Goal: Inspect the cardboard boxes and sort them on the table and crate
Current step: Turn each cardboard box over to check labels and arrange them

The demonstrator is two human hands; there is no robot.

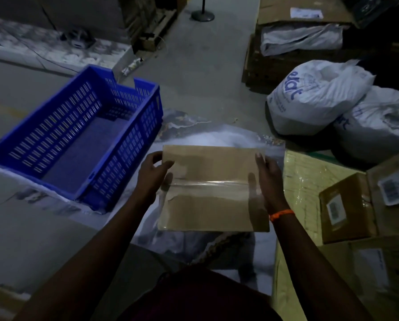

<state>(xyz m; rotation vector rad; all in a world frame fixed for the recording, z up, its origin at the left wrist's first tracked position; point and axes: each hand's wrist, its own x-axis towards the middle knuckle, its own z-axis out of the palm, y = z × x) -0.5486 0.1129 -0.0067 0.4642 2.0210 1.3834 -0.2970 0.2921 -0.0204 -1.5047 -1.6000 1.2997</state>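
Held level over the marbled tabletop [228, 135], just right of the blue plastic crate [129, 144] and not touching it: a flat cardboard box [213, 205]. Gripped at both short edges, with the left hand [153, 176] curled round the left edge and its thumb on the top face. Clamped on the other side by the right hand [266, 181], thumb lying across the clear tape strip [212, 183]. Probably light, judging by the easy two-sided hold. Likely stiff enough in the panels to keep its shape, yet prone to denting at the corners. Slick under the tape, so better taken by the bare cardboard edges, as here. Worth a closer look: scuffed, torn paper near the left end of the tape. Stacked close by on the right, more labelled cardboard boxes [346, 209].
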